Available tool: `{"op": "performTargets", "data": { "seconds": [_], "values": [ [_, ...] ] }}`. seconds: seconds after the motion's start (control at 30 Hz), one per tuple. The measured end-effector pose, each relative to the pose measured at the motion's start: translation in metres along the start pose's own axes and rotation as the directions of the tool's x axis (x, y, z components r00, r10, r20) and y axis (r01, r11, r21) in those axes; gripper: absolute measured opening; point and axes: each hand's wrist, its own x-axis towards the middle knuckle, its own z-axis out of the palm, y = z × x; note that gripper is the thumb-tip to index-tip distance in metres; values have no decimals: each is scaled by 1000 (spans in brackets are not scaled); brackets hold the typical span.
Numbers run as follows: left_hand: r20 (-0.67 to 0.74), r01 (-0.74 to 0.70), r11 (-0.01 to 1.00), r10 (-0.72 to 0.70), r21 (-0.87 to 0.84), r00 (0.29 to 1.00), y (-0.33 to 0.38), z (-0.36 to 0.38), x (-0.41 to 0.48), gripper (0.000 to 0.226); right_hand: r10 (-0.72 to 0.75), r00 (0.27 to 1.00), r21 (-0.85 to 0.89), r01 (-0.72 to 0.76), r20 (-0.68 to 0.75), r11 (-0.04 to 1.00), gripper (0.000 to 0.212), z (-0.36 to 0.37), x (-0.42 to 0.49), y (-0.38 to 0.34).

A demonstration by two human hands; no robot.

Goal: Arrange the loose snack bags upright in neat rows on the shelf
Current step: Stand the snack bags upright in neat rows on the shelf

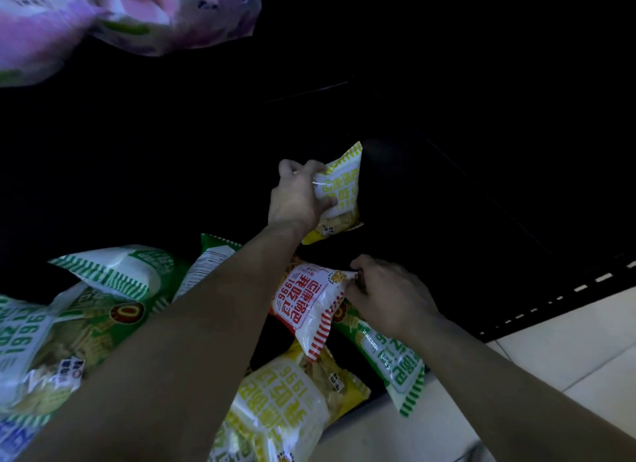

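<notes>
Judging by the puffed, crinkled film, the snack bags are light, soft, slippery and easily crushed. A yellow bag (340, 189) is clamped in the left hand (297, 198) over the dark shelf (447, 203); a red bag (309, 306) is pinched at its top seam by the right hand (385, 293). Sealed edges are best held, not the middles.

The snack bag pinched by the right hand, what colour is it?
Red and white snack bag, red-striped edge; head view.

Shelf (447, 193) interior lost in darkness, pink bags (103, 17) blurred and cropped top left, green bag (31, 341) cut off left
</notes>
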Motion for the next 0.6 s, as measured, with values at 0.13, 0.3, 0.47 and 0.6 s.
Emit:
{"op": "performTargets", "data": {
  "seconds": [0.13, 0.3, 0.47, 0.6],
  "values": [
    [-13, -60, 956, 66, 287, 998, 6, -8, -2, 61, -28, 999, 10, 28, -25, 1000, 36, 1, -1, -4],
    [16, -128, 958, 128, 257, 992, -9, -59, -21, 68, 15, 1000, 138, -11, -22, 990, 31, -1, -3, -15],
    [125, -168, 959, 142, 227, 982, -51, -127, -90, 57, -111, 991, 344, 80, 73, 935, 51, -10, -13, -20],
    [128, -83, 989, 68, 121, 989, -76, -142, -133, 53, -253, 966, 268, 231, 49, 935, 61, -14, -23, -23]
  ]
}}
